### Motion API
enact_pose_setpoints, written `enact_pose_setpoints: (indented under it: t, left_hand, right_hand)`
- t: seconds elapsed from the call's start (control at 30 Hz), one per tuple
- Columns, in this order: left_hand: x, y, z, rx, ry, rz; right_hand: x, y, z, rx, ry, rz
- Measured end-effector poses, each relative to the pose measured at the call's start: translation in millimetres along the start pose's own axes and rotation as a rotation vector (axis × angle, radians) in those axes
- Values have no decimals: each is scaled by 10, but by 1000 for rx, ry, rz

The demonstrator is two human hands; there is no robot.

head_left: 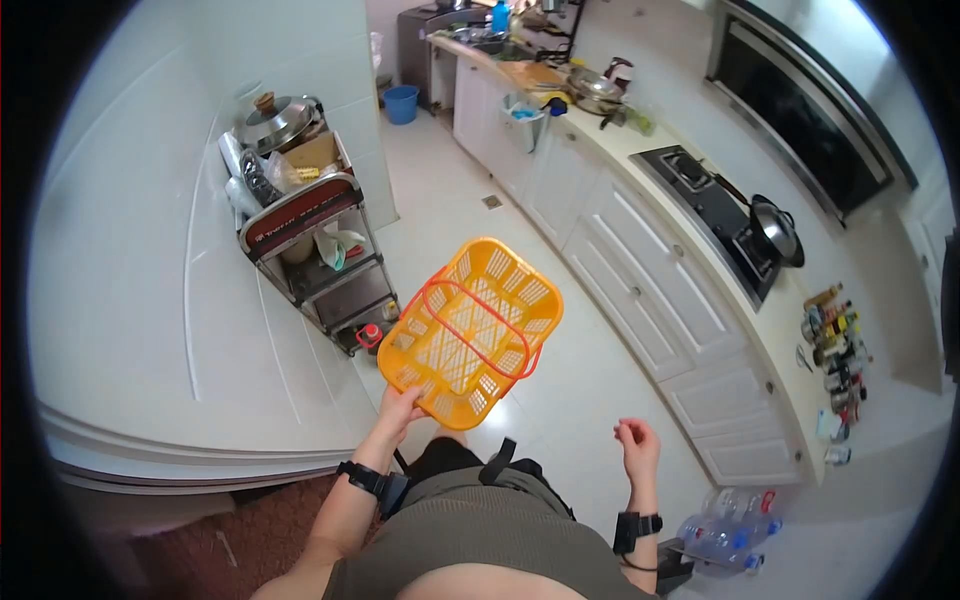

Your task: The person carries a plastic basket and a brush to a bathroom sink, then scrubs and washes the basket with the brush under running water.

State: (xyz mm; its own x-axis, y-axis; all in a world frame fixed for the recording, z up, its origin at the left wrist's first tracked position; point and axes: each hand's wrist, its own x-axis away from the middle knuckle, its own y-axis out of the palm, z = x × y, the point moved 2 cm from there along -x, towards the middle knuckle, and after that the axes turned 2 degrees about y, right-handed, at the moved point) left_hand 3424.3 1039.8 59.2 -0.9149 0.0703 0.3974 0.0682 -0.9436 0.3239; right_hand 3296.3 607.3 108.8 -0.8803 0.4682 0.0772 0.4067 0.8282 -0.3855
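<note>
My left hand [402, 408] is closed on the near left rim of a yellow-orange plastic basket [541, 290], holding it above the floor in front of me. The basket has slotted walls, a lattice bottom and nothing inside. Its red handle [470, 335] lies folded across the opening. Apart from the basket, my right hand [638, 440] hangs in the air to the right, fingers curled in, with nothing seen in it. Both wrists wear black bands.
At left stands a tiered rack [345, 285] with a lidded pot [278, 125] on top. Along the right runs a counter with a gas hob [712, 215], a wok [775, 232] and several bottles [840, 345]. Plastic bottles [715, 540] stand low right. A blue bucket [401, 105] sits farther back.
</note>
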Motion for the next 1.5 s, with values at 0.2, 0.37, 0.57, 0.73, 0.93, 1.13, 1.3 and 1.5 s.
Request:
enact_pose_setpoints:
  t: [0.2, 0.37, 0.57, 0.73, 0.93, 1.13, 1.3, 1.5]
  left_hand:
    - [-709, 403, 361, 59, -17, 55]
    - [-1854, 579, 614, 47, 35, 109]
    - [-3287, 813, 1513, 105, 80, 76]
    - [-4259, 1083, 2407, 73, 106, 159]
    - [-5306, 781, 2387, 34, 97, 256]
    - [-6284, 839, 2870, 60, 111, 411]
    - [-6942, 974, 3589, 131, 221, 494]
    - [-8049, 686, 4114, 114, 192, 433]
  right_hand:
    - [-1554, 388, -630, 28, -70, -218]
    - [-2820, 953, -772, 59, -95, -270]
    - [-4212, 1250, -964, 145, -35, -330]
    - [-5344, 1510, -1257, 86, 44, -255]
    - [-6801, 2280, -1427, 148, 18, -374]
    - [-8536, 3338, -2436, 207, -221, -494]
    - [-9480, 4343, -3296, 153, -377, -673]
    - [-10722, 5224, -3633, 138, -360, -742]
